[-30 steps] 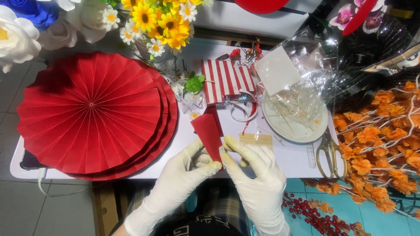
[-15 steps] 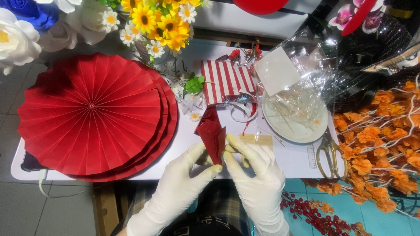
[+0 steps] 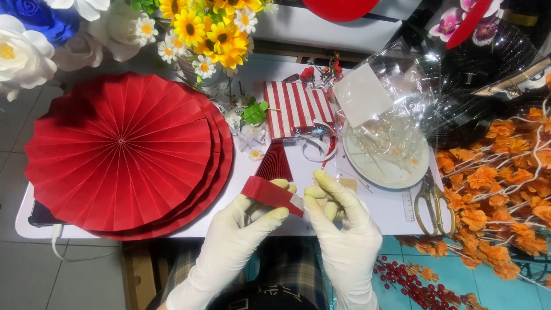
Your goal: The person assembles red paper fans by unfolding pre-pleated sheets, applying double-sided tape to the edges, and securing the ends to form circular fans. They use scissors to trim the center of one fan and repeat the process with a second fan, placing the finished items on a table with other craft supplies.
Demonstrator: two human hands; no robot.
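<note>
Fingers [image 3: 279, 185] of the left hand [image 3: 244, 221] are closed in a pinch on a folded red paper strip [image 3: 270, 192], thumb below and fingertips over its upper edge; the right hand [image 3: 338, 227] is curled at the strip's right end, its thumb and fingers nearly shut and touching the white tip there, though a full grip at that end cannot be made out. Both hands are covered by white gloves. The strip is held tilted, low on the right, just above the near edge of the white counter [image 3: 379, 212].

Places are given from the strip. To its left, a stack of large round red pleated paper fans [image 3: 123, 152] is laid on the counter, taking up most of that side. To the far right, branches of orange artificial blossoms [image 3: 488, 189] are spread beyond the counter's edge. Up and to the right, a white plate [image 3: 390, 166] is seen, with crumpled clear cellophane [image 3: 396, 109] over it. Straight above, a red-and-white striped box [image 3: 295, 109] is placed, and farther up a bunch of yellow and white artificial daisies [image 3: 201, 34] is set. Just above the strip, a small dark red pleated piece [image 3: 275, 162] is lying. To the right, near the plate, gold-handled scissors [image 3: 429, 198] are laid.
</note>
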